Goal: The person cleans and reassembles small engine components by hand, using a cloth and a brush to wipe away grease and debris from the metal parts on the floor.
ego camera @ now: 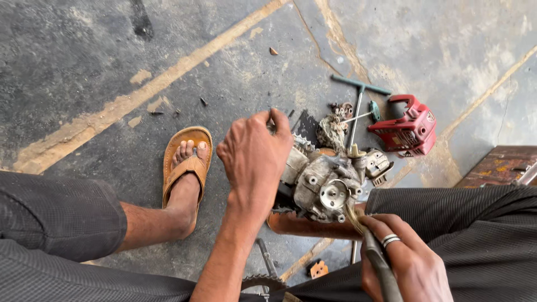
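We are looking down at a dark, stained concrete floor [84, 61] crossed by pale worn stripes, and we are sitting low above it with our knees spread, grey checked cloth covering both legs. Our left foot is resting flat on the floor in a tan sandal [187, 162].

Between our knees a small grimy engine block [321, 184] is sitting, grey metal with bolts and a round hub facing up toward us. Our left hand [254, 159] is pressing on the left side of the engine block, its fingers [274, 120] curling closed over the top edge and gripping the casing. Our right hand [405, 260], wearing a silver ring, is closing its fingers around the dark handle of a tool [380, 260]; the tool's yellowish tip is touching the engine block just below the round hub.

Beyond the engine block, a red plastic engine cover [408, 128] is lying on the floor, well apart from our hands. Just beside it a T-handle wrench [358, 100] with a teal grip is lying, its shaft pointing toward the engine block. A dirty wad of rag [331, 131] is sitting between the T-handle wrench and the engine block. Near our lap, a toothed sprocket [263, 281] is showing partly at the bottom edge.
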